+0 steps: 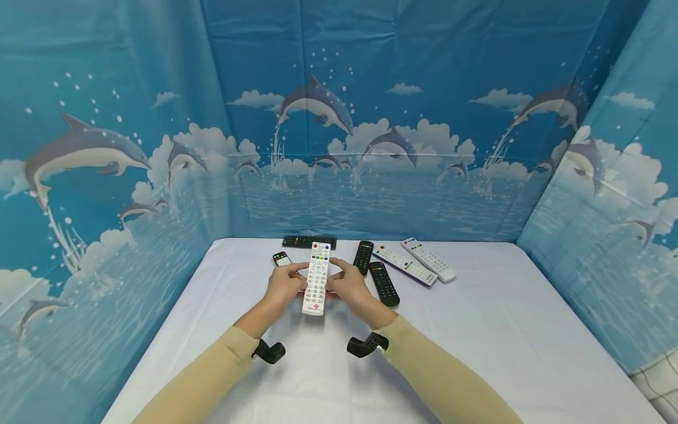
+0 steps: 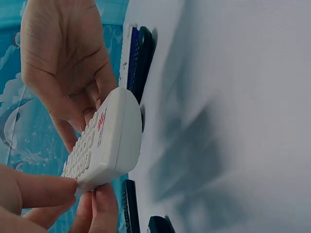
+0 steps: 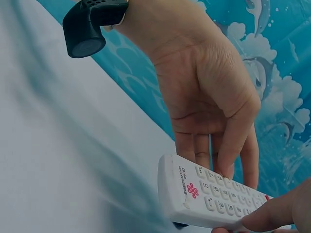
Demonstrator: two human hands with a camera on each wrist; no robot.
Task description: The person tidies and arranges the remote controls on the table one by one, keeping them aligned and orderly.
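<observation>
Between both hands a white remote control (image 1: 316,280) is held up over the table, its buttons facing the head camera and a red logo at its lower end. My left hand (image 1: 285,285) grips its left edge, thumb along the side and fingers behind. On the opposite edge, my right hand (image 1: 351,287) holds it the same way. In the left wrist view the remote's thick white end (image 2: 119,138) faces the camera, with fingertips at its lower edge. The right wrist view shows the white remote (image 3: 214,194) tilted, fingers of both hands on its sides.
Behind the hands lie a long black remote (image 1: 302,241), a small dark-and-white remote (image 1: 282,258), two black remotes (image 1: 363,254) (image 1: 384,285) and two white remotes (image 1: 405,265) (image 1: 430,259). A white cloth covers the table (image 1: 503,341). Blue dolphin curtains (image 1: 371,194) surround it.
</observation>
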